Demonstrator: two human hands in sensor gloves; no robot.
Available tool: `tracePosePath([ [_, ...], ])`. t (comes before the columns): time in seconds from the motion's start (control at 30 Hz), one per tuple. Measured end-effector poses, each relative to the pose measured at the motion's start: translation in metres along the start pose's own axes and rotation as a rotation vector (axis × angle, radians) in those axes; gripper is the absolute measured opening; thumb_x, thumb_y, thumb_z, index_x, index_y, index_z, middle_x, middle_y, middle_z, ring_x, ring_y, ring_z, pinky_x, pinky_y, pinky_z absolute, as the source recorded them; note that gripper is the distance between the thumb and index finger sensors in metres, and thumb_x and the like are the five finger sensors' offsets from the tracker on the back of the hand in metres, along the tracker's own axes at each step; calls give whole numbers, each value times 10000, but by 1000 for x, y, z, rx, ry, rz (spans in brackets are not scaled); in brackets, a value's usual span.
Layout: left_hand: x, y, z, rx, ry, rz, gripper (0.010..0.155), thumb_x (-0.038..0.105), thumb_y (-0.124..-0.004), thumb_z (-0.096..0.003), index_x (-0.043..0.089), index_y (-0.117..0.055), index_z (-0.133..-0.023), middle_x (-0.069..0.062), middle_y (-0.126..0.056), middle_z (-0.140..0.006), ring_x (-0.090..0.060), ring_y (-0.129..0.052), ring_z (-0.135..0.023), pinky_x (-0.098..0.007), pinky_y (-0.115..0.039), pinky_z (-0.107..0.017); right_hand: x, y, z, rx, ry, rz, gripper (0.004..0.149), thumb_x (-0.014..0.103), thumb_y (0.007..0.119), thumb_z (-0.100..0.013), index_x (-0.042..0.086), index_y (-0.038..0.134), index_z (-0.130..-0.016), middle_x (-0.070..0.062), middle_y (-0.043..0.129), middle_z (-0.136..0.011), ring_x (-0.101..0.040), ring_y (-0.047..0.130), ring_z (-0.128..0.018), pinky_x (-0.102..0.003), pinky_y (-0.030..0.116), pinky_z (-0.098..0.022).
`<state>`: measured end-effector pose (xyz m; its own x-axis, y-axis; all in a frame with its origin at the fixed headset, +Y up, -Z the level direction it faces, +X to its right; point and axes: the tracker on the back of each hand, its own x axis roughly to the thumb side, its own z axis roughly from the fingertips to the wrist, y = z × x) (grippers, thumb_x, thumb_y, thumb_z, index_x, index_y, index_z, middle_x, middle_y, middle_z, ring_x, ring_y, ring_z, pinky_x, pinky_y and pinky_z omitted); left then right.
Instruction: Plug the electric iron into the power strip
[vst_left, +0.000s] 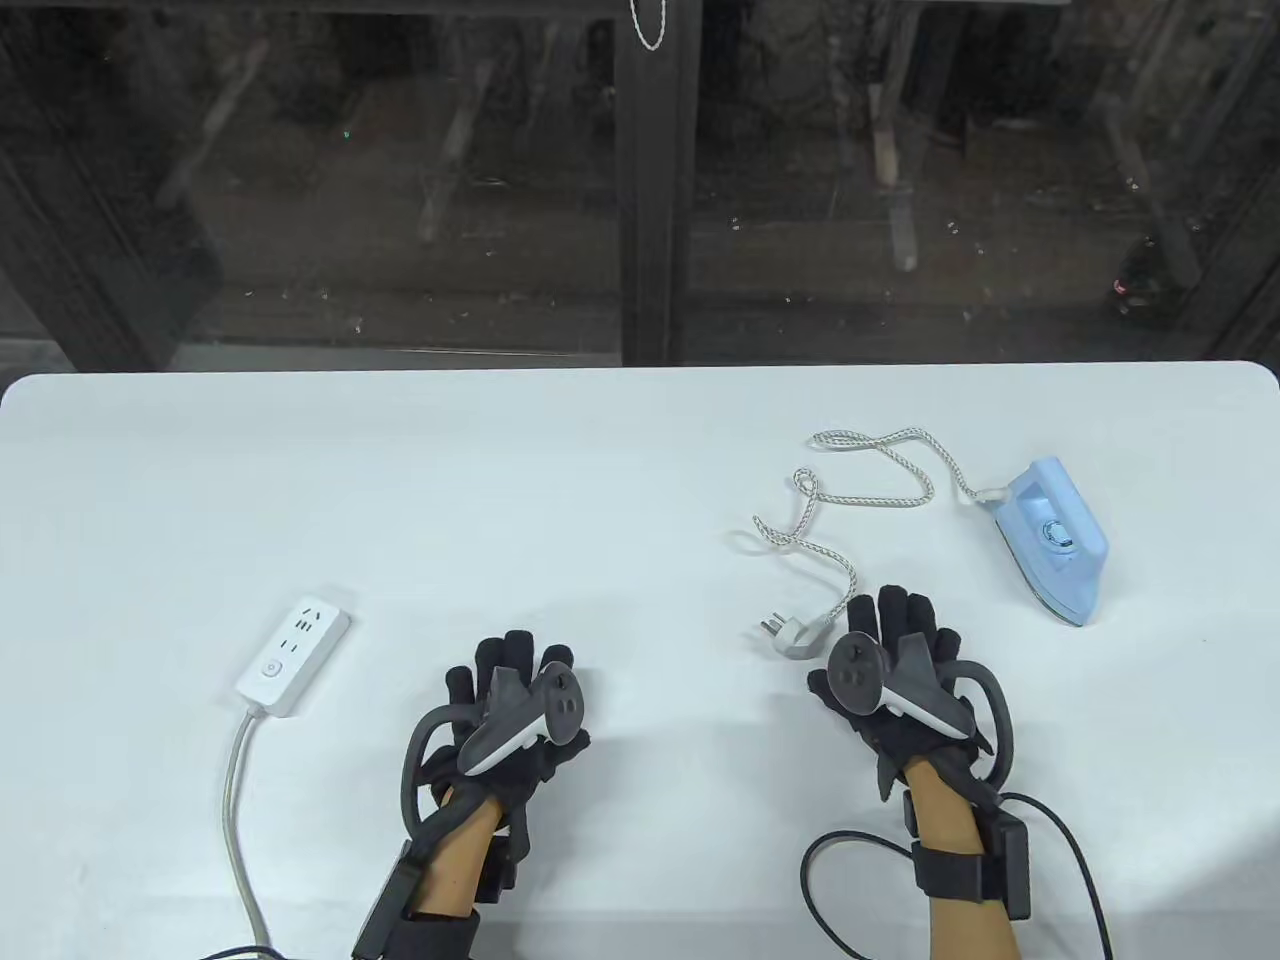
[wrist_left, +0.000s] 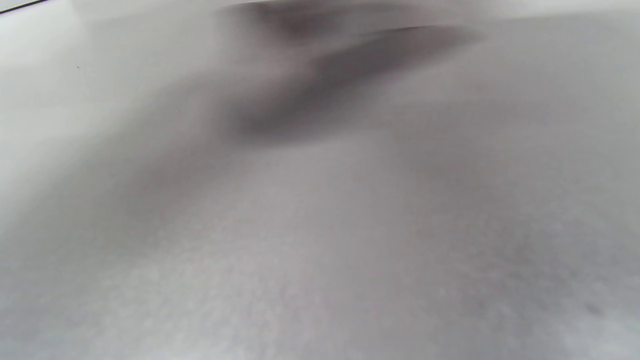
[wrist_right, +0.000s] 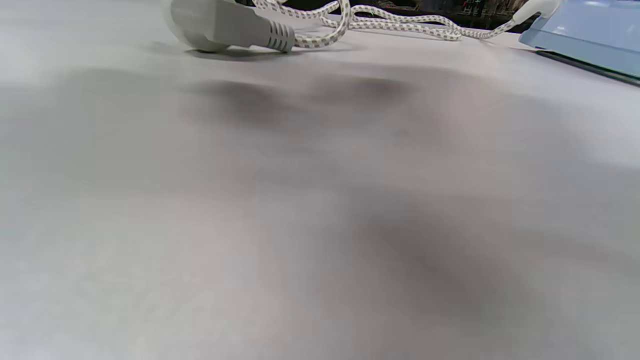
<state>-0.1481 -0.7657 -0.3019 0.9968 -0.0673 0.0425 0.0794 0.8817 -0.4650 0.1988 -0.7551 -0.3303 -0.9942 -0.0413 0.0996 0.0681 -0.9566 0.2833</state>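
A light blue electric iron lies on the white table at the right. Its braided cord loops left and ends in a grey plug lying on the table. The plug, cord and iron also show in the right wrist view. A white power strip lies at the left. My right hand rests palm down with fingers spread, just right of the plug and apart from it. My left hand rests palm down, empty, right of the strip.
The power strip's grey cable runs to the table's front edge. Cables from my gloves lie near the front edge at the right. A dark glass wall stands behind the table. The left wrist view shows only bare table.
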Motion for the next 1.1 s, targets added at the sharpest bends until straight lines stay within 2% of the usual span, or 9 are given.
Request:
tracePosePath([
  [0.3,-4,9,6,32,0,18,790,601,-456,-460,374,37,-1033,-36,166,-1098,-323,107,-1047,-574,-96,-803,4,0,2,-16,-16,-9,858,584,403,-556,76,-24,-1099,-296,-58,-1157,-545,24,-1012,-703,218,-711],
  [0.47,-22,32,7,60,44,74,799,605,-461,-460,376,49,-1031,-10,183,-1096,-315,127,-1046,-572,-76,-806,8,1,1,-10,-23,0,855,583,401,-556,81,-33,-1096,-294,-68,-1154,-543,2,-1010,-704,212,-711],
  [0.63,-70,63,8,126,267,-31,834,617,-464,-453,368,117,-997,-27,236,-1067,-324,165,-1031,-570,-58,-811,9,-3,3,-42,-38,-15,852,579,406,-557,84,-28,-1097,-289,-64,-1156,-542,23,-1012,-700,213,-713],
  [0.77,-115,75,8,110,409,49,864,631,-478,-439,365,136,-986,-57,251,-1060,-361,167,-1033,-585,-66,-820,10,-4,3,-60,-44,-21,849,575,412,-558,85,-22,-1099,-288,-54,-1159,-542,26,-1014,-696,219,-715],
  [0.9,-162,69,1,42,581,157,901,651,-497,-423,350,130,-995,-97,228,-1079,-397,129,-1058,-610,-99,-831,10,-4,3,-63,-44,-19,845,572,417,-559,88,-14,-1101,-285,-48,-1161,-539,30,-1016,-694,223,-716],
  [1.0,-187,56,-6,-37,663,201,933,669,-514,-411,332,115,-1012,-125,194,-1100,-420,90,-1077,-626,-136,-838,11,-3,2,-60,-45,-19,841,570,420,-560,94,-18,-1099,-285,-50,-1160,-541,28,-1014,-694,223,-717],
  [1.1,-203,45,-10,-69,707,248,955,678,-526,-403,316,107,-1020,-148,159,-1118,-439,46,-1096,-644,-176,-843,12,-3,2,-65,-46,-13,841,568,423,-561,96,-20,-1098,-287,-53,-1158,-541,28,-1013,-693,224,-717],
])
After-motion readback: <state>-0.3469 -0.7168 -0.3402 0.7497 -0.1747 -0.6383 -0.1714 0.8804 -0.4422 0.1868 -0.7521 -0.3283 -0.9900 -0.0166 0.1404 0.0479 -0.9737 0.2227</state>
